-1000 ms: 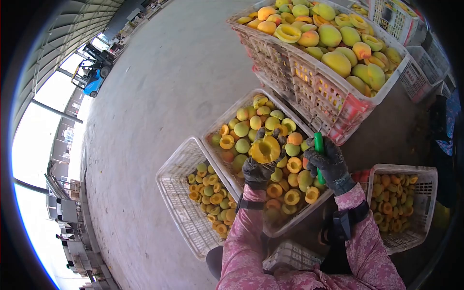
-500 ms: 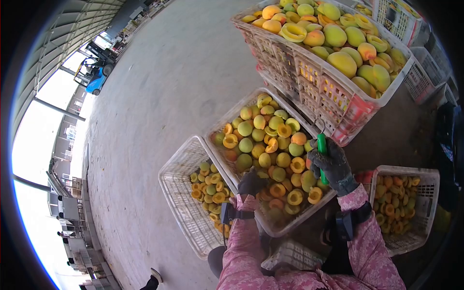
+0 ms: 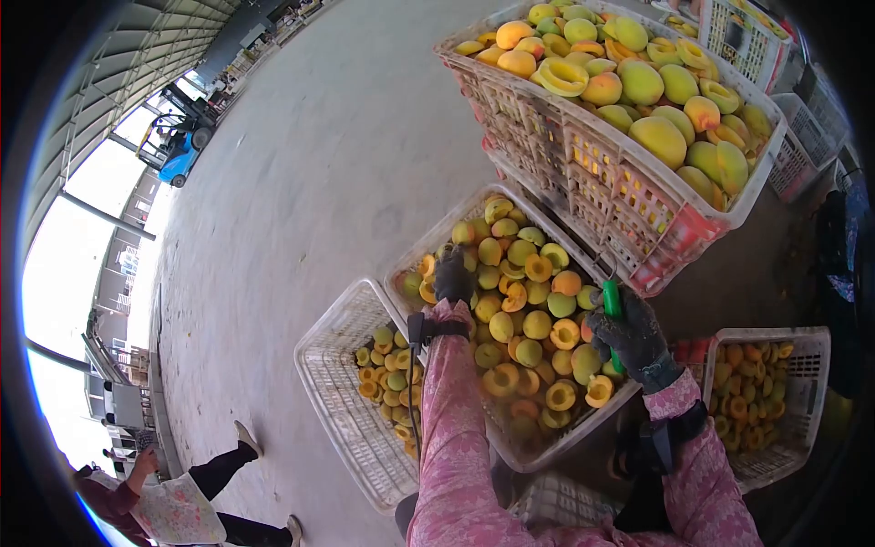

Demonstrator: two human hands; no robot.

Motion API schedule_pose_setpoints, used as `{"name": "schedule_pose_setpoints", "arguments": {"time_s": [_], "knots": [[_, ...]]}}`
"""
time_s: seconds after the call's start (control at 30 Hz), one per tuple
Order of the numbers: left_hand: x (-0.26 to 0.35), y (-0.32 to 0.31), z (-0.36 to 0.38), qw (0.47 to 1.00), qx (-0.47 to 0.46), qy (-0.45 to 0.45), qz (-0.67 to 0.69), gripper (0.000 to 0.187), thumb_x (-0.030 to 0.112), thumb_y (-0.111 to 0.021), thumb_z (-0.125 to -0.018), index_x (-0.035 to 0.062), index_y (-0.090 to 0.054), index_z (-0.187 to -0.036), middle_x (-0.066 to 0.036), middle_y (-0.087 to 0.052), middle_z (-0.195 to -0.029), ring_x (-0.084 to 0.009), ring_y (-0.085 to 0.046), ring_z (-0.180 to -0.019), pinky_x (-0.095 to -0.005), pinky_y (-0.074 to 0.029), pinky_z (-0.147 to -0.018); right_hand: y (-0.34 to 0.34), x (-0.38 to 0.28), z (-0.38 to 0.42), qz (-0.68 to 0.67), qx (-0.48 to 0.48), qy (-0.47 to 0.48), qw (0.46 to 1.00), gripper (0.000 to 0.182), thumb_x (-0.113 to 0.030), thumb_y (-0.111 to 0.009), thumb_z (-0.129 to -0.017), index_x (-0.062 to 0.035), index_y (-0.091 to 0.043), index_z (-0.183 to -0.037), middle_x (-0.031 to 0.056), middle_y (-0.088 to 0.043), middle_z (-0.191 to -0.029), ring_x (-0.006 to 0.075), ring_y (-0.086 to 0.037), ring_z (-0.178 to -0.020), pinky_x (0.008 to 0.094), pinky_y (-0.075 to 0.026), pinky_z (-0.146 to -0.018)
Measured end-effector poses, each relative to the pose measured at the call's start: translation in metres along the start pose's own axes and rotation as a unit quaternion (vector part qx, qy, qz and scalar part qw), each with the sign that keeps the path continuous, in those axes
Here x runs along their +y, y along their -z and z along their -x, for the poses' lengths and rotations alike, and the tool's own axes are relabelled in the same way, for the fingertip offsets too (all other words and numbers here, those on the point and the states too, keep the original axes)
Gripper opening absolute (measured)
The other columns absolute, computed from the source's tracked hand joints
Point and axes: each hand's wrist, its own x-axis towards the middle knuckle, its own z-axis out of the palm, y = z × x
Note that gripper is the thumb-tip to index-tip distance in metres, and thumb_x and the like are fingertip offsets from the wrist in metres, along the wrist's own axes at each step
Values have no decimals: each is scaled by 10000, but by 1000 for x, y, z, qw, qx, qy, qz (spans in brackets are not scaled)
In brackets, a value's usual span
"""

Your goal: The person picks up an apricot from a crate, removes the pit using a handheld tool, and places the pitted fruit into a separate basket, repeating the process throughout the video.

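Whole and halved yellow-green fruits (image 3: 538, 325) fill the middle crate (image 3: 437, 228). Over its far left part is my left hand (image 3: 453, 276), in a dark glove, its fingers down among the fruits; what they hold, if anything, is hidden. My right hand (image 3: 633, 337), gloved too, is closed around the green handle of a tool (image 3: 612, 301) at the crate's right edge. A thin curved metal piece shows at the top of the handle. Black bands with small boxes are on both wrists.
Fruit halves lie in the left crate (image 3: 319, 319) and the right crate (image 3: 814, 365). A heaped crate (image 3: 583, 155) stands on another at the upper right. A walking person (image 3: 182, 506) is at the lower left. A blue forklift (image 3: 180, 159) stands far off.
My left hand has moved up and left across the fruits. My right hand, still around the green handle, sits slightly lower in view. The person at the lower left has come further into view.
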Motion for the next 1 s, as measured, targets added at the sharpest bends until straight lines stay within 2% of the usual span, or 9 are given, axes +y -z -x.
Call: {"name": "schedule_pose_setpoints", "arguments": {"time_s": [0.1, 0.17, 0.53, 0.67, 0.73, 0.87, 0.93, 0.97, 1.0], "knots": [[-15, -2, 7, 977, 29, 10, 210, 602, 153, -695, -677, 78, -460, -1226, -139, -503, -1202, -285, -495, -1096, -361, -409, -926, -1, 4, -2, -2, 7, 8, 1000, 288, -153, -588, -823, -72, -492, -1082, 8, -525, -736, 79, -515, -545, 228, -424, -442], [-15, 4, 24, 753, -37, 63, 654, 507, 152, -606, -817, 70, -405, -1275, -119, -475, -1243, -249, -516, -1081, -359, -440, -898, -1, 8, -2, -19, 1, 9, 1000, 287, -150, -588, -825, -74, -492, -1084, 5, -524, -727, 78, -511, -535, 229, -423, -439], [44, 71, 95, 379, -204, 11, 902, 531, 204, -454, -890, -8, -258, -1336, -218, -325, -1347, -351, -400, -1195, -430, -398, -959, -7, 3, 4, -11, -14, 33, 999, 255, -141, -589, -817, -74, -486, -1041, 4, -515, -690, 76, -481, -501, 232, -417, -438], [62, 78, 108, 481, -196, -18, 854, 497, 184, -414, -897, 3, -274, -1338, -215, -345, -1331, -350, -416, -1178, -442, -394, -961, -8, 6, 4, -17, -11, 18, 1000, 250, -142, -589, -810, -73, -486, -1027, 0, -508, -683, 76, -475, -501, 230, -416, -450], [73, 88, 112, 327, -243, -3, 913, 499, 188, -435, -885, 5, -302, -1330, -218, -347, -1331, -362, -426, -1166, -442, -405, -947, -9, 5, 5, -20, -9, 9, 1000, 248, -146, -589, -810, -73, -485, -1024, -1, -506, -682, 76, -475, -502, 229, -414, -453], [97, 109, 125, 331, -234, -5, 914, 515, 195, -497, -866, 3, -331, -1314, -210, -364, -1322, -354, -439, -1156, -435, -417, -930, -10, 3, 7, -39, -14, 6, 999, 288, -62, -592, -803, -35, -483, -1068, 30, -522, -695, 96, -481, -500, 244, -391, -439], [103, 117, 133, 785, -83, -98, 606, 559, 128, -615, -783, 18, -387, -1282, -194, -354, -1338, -380, -393, -1193, -474, -407, -927, -11, 1, 9, -33, -11, 11, 999, 285, -63, -597, -804, -41, -483, -1064, 26, -520, -686, 96, -477, -498, 245, -388, -437], [106, 117, 132, 784, -84, -99, 607, 559, 128, -615, -783, 18, -387, -1282, -194, -354, -1338, -380, -393, -1193, -474, -407, -927, -12, -2, 11, -39, -14, 7, 999, 283, -70, -605, -802, -45, -483, -1056, 23, -518, -677, 95, -479, -499, 243, -389, -437], [110, 118, 129, 643, -159, -84, 745, 546, 129, -627, -776, 29, -411, -1267, -186, -358, -1338, -365, -397, -1193, -472, -404, -930, -13, -5, 12, -46, -17, 3, 999, 281, -76, -612, -800, -48, -482, -1048, 20, -517, -668, 93, -481, -501, 242, -390, -438]]}}
